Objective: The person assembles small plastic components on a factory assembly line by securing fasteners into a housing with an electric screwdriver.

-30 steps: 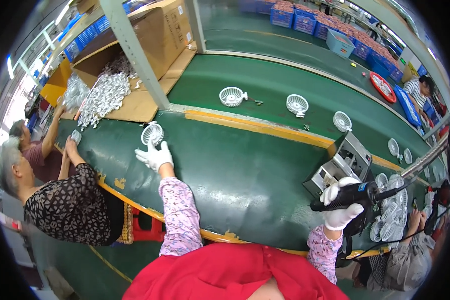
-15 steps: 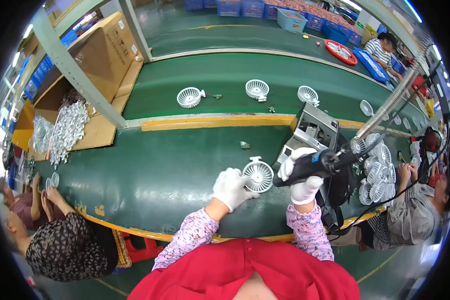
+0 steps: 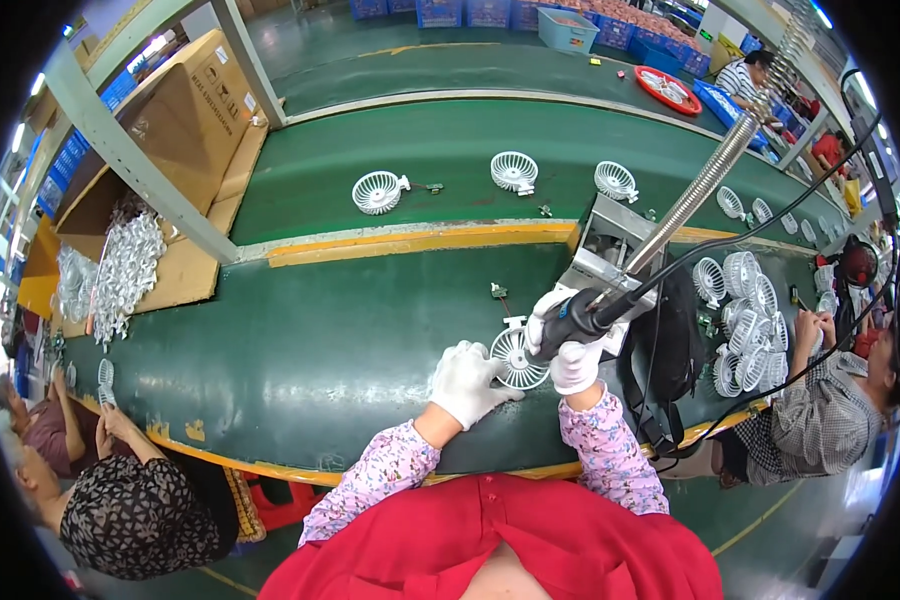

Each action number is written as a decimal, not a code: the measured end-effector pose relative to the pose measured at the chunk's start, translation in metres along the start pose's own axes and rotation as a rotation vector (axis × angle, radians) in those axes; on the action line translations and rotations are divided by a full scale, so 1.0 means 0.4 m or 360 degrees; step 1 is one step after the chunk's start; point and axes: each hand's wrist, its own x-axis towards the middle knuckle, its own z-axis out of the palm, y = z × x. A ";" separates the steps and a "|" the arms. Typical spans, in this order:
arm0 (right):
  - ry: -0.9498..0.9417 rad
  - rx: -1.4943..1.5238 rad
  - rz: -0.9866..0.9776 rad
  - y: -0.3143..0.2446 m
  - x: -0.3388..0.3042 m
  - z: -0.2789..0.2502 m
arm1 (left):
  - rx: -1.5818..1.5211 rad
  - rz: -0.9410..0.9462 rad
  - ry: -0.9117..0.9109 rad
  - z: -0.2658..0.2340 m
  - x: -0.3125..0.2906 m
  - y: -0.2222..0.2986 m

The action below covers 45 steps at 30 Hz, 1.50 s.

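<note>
My left hand point(image 3: 464, 384), in a white glove, steadies a round white fan housing point(image 3: 514, 368) against the green bench, its fingers at the left rim. A small green circuit board point(image 3: 498, 291) lies just beyond the housing, joined to it by a thin wire. My right hand point(image 3: 576, 364), also gloved, is wrapped round a black electric screwdriver point(image 3: 574, 318). The tool is tilted, with its front end over the right part of the housing. Its tip is hidden, so contact cannot be seen. A coiled metal spring point(image 3: 695, 185) and a black cable point(image 3: 715, 245) run up from the tool.
A grey metal device point(image 3: 618, 218) and a black bag-like thing point(image 3: 672, 345) stand right of my hands. Stacked white fan housings point(image 3: 745, 330) lie farther right. More housings point(image 3: 514, 172) sit on the green belt beyond. A cardboard box point(image 3: 195, 110) is far left. Co-workers sit on both sides.
My right hand has brought the screwdriver leftward, from beside the fan housing to over it. The spring now slants more across the bench. My left hand has stayed at the housing.
</note>
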 end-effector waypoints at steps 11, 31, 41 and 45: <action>0.0127 -0.0035 -0.0206 -0.063 0.000 -0.014 | -0.0146 0.0143 0.0099 0.027 -0.014 -0.015; -0.0017 0.0053 0.0093 -0.009 -0.017 0.036 | -0.0105 0.0206 -0.0082 0.022 -0.008 -0.012; -0.0054 -0.0342 0.0078 0.031 -0.014 0.042 | -0.0072 0.0230 0.0009 0.043 -0.012 -0.020; -0.0100 -0.0246 0.0140 0.019 -0.016 0.045 | -0.0017 0.0196 -0.0057 0.030 -0.011 -0.009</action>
